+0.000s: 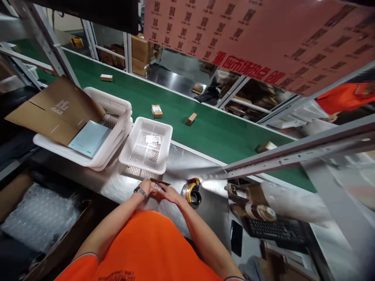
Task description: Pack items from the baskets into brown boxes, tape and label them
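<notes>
My left hand, with a watch at the wrist, and my right hand meet over the steel table. Together they hold a small dark flat item with a clear wrapping; I cannot make out what it is. Both hands have fingers curled on it. A tape dispenser with a yellow roll lies just right of my right hand. A small white basket with a labelled packet in it stands just beyond my hands.
Stacked larger white baskets hold flat cardboard and a grey sheet at left. Small boxes ride the green conveyor behind. A keyboard and phone sit at right. A box of bubble wrap is lower left. Another person in orange stands far right.
</notes>
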The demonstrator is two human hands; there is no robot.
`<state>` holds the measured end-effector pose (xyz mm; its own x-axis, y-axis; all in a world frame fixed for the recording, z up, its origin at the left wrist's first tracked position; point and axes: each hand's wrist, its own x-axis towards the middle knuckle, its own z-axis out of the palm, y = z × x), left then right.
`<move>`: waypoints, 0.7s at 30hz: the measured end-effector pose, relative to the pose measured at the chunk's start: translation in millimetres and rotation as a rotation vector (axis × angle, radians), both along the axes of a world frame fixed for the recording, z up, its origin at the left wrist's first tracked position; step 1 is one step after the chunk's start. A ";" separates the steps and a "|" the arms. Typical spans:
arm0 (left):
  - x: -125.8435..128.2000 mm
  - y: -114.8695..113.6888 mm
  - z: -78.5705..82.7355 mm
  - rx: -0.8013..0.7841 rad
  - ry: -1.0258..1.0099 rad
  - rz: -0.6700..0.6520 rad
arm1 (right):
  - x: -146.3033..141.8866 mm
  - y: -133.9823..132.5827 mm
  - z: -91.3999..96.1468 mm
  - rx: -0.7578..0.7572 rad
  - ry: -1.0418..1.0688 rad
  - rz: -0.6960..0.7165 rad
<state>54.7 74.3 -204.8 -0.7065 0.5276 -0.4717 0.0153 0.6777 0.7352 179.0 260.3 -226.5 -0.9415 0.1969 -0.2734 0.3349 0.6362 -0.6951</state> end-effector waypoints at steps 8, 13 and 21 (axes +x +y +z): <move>-17.5 0.7 -18.6 -0.052 -0.101 0.062 | 27.3 -9.7 -21.9 0.303 0.162 -0.042; -17.0 2.8 -34.8 -0.108 -0.073 -0.008 | 27.3 -15.1 -51.4 0.348 0.148 0.014; -17.8 4.0 -55.9 -0.164 -0.068 -0.048 | 41.6 -18.8 -63.6 0.543 0.292 0.123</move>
